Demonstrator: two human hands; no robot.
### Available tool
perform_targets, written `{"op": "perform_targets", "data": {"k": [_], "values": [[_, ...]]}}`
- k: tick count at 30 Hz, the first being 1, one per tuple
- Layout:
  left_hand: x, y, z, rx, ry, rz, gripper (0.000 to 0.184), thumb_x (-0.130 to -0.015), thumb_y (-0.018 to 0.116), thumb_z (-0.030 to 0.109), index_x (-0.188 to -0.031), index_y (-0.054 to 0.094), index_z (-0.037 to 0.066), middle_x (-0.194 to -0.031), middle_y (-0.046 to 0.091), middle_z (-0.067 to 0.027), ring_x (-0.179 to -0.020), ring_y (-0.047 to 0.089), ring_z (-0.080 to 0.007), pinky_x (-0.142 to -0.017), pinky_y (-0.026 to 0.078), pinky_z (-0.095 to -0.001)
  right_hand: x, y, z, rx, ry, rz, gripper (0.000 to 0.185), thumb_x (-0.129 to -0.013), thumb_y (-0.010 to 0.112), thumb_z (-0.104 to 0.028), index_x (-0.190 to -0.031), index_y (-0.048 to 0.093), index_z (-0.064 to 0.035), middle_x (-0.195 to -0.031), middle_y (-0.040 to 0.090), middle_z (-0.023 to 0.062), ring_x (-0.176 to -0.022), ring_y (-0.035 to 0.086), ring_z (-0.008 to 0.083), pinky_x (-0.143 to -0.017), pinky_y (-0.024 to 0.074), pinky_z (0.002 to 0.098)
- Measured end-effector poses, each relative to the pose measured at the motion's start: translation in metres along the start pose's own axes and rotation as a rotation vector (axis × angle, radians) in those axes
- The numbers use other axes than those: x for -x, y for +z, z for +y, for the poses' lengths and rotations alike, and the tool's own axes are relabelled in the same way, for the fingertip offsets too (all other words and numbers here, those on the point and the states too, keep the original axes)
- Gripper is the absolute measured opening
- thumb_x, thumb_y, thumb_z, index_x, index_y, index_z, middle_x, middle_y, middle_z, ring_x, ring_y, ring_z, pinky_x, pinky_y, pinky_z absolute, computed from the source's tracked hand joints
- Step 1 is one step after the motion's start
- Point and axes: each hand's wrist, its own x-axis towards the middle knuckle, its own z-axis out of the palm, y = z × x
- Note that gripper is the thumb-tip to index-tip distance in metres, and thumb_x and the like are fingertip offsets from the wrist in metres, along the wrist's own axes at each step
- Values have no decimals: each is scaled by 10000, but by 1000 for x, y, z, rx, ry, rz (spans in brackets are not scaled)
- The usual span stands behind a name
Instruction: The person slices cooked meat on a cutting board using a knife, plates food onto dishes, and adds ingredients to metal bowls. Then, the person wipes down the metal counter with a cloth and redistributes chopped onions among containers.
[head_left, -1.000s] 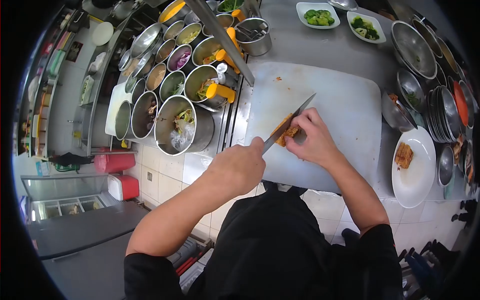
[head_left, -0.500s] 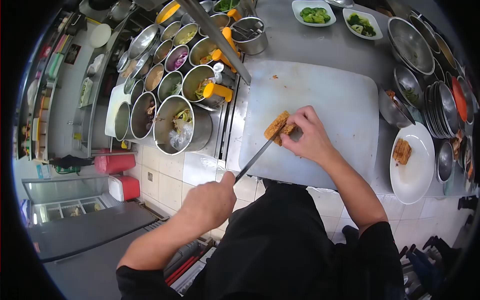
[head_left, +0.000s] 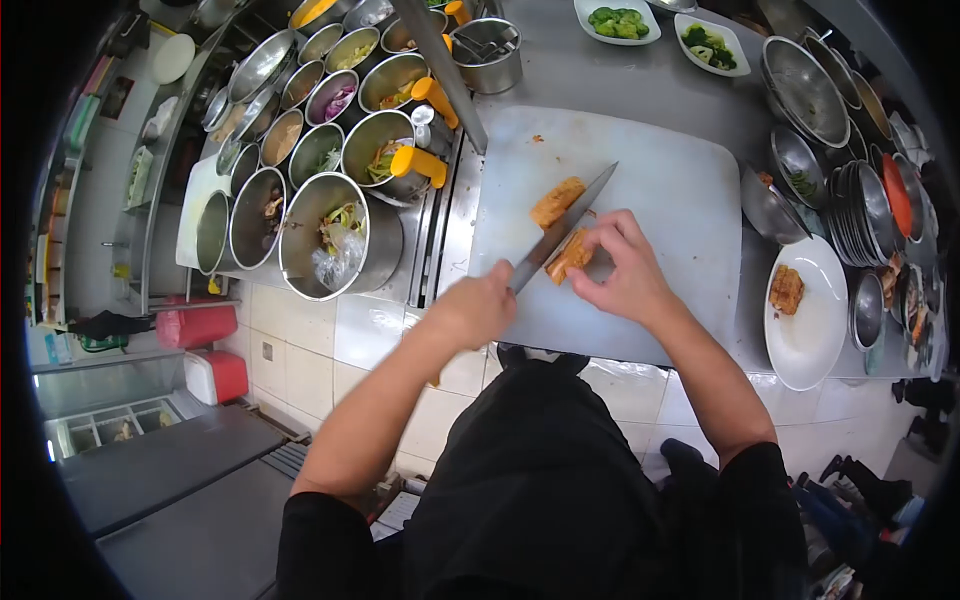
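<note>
My left hand [head_left: 470, 310] is closed around the handle of a kitchen knife [head_left: 572, 222]. Its blade points up and to the right, lying between two pieces of brown, crusty fried food. The far piece [head_left: 558, 203] rests on the white cutting board [head_left: 670, 190], left of the blade. The near piece [head_left: 569, 257] shows a paler cut side. Thumb and fingers of my right hand [head_left: 628, 265] pinch this near piece at its right end.
An oval white plate [head_left: 808, 340] at the right bears another fried piece [head_left: 786, 290]. Metal bowls [head_left: 805, 90] and stacked dishes [head_left: 855, 215] stand behind it. Steel pots [head_left: 385, 245] of ingredients line the left, past a metal post [head_left: 445, 75]. Two dishes of greens [head_left: 618, 24] sit at the back.
The fried food now lies as two separated pieces. The knife has moved up and right, its blade now showing its full length between them. The whole view has shifted slightly.
</note>
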Motion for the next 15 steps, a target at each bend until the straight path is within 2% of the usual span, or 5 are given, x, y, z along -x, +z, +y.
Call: {"op": "perform_targets", "data": {"k": [3,6,10,12,15], "values": [[-9,-28,-16,282,21,-128,227,-993,451,251,-1025,459,26,-672,617,-176,-493,617,-294,-547,525,-404,23,-15,-9,36,138,-150,402,-701,790,-203,-1016,578,-71,-1049,513,120,-1019,560,329,-832,500,406],[-15,-27,-21,228,85,29,257,-997,451,272,-1002,475,16,-627,583,-143,-478,601,-249,-526,508,-372,17,-20,-21,259,-161,-145,476,-701,779,-220,-1096,568,-59,-1077,516,130,-1044,541,325,-890,467,414],[39,-13,-5,-69,117,237,213,-963,455,211,-1047,444,15,-735,632,-288,-716,641,-453,-666,507,-548,22,-5,-18,292,-10,-187,485,-700,749,-201,-1122,567,-45,-1098,518,134,-1045,525,331,-925,446,441],[78,-4,0,-81,122,207,185,-949,473,186,-1027,430,23,-744,626,-288,-725,635,-465,-674,500,-565,24,-4,-32,287,136,-121,453,-704,733,-180,-1101,565,-39,-1090,518,132,-1027,530,337,-912,459,443],[108,11,-2,-131,82,144,198,-940,496,183,-1040,431,25,-759,627,-276,-727,632,-476,-675,503,-567,27,4,-21,184,117,-81,395,-720,722,-171,-1062,567,-46,-1074,514,134,-1020,536,338,-895,476,432]]}}
